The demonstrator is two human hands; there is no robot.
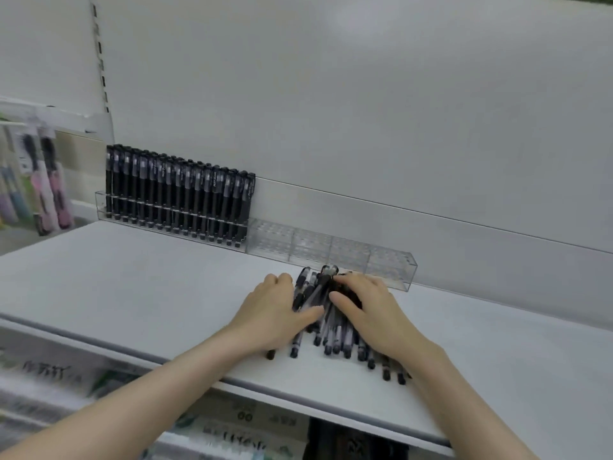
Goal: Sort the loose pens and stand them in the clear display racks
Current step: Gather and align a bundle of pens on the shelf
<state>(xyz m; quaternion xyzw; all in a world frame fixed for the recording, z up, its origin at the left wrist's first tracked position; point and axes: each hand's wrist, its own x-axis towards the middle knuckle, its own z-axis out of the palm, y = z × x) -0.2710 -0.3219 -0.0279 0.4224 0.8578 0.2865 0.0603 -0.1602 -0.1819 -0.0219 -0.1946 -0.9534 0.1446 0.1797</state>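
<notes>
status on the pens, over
Left hand and right hand cupped round the pens, pile flat on shelf. Left rack full, right rack empty. Nothing in the way.

A white shelf (132, 277) fronts a pale grey back panel (365, 111), slotted upright (100, 61) at left.

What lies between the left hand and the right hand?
In the head view, the pile of loose pens lies between the left hand and the right hand.

black pens (326, 322), clear racks (331, 252), white shelf (132, 277)
</notes>
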